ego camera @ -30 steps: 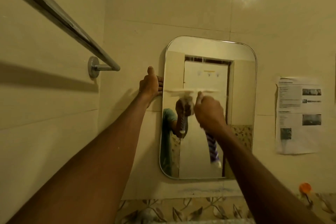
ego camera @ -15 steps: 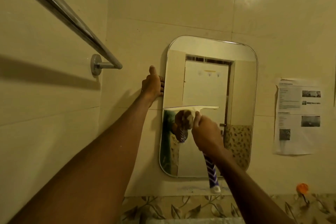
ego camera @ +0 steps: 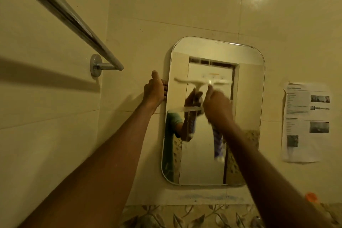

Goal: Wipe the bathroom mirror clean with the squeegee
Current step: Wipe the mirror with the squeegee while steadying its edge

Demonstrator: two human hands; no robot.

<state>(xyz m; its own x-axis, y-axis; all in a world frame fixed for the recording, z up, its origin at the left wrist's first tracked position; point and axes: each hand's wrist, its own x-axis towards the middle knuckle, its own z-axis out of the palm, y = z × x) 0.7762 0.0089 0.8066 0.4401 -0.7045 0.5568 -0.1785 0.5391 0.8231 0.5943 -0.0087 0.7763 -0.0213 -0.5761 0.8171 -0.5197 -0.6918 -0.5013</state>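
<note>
A beige tiled wall (ego camera: 185, 5) carries the mirror (ego camera: 248, 98). The squeegee (ego camera: 199, 82) is blurred, and its striped handle is partly hidden by the right hand (ego camera: 217, 108), which is closed around it; the blade lies across the upper glass. The left hand (ego camera: 154, 91) grips the mirror's left edge.

Both arms outstretched; left hand (ego camera: 154, 91) thumb-up, right hand (ego camera: 218, 107) fisted, blurred.

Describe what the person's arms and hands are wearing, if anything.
Nothing shows on the left hand or right hand: no gloves, rings, watch or bracelets. Both forearms are bare. The mirror reflects a teal short sleeve.
</note>
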